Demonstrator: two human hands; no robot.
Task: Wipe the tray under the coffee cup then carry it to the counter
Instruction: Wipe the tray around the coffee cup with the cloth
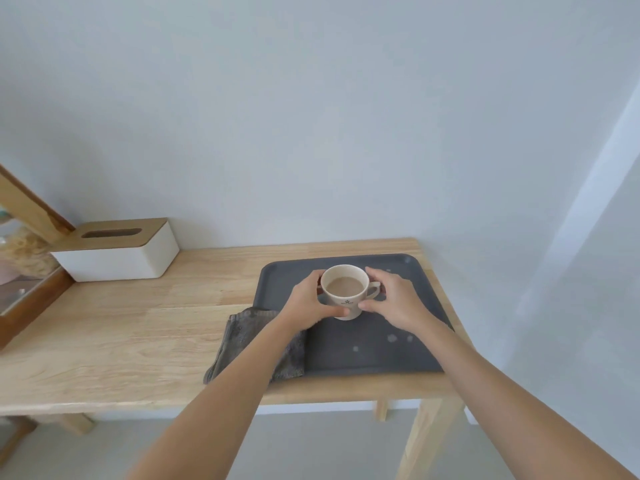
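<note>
A cream coffee cup (344,294) full of milky coffee stands upright on a dark grey tray (349,351) at the right end of a wooden table. My left hand (308,303) wraps its left side and my right hand (394,299) wraps its right side by the handle. Both hands touch the cup. Pale spots of spilled liquid (393,338) lie on the tray in front of my right hand. A folded grey cloth (242,337) lies on the table against the tray's left edge, partly under my left forearm.
A white tissue box with a wooden lid (117,252) stands at the back left of the table (121,334). A wood-framed cabinet (24,271) sits at the far left. The wall runs right behind the table, whose right edge is just past the tray.
</note>
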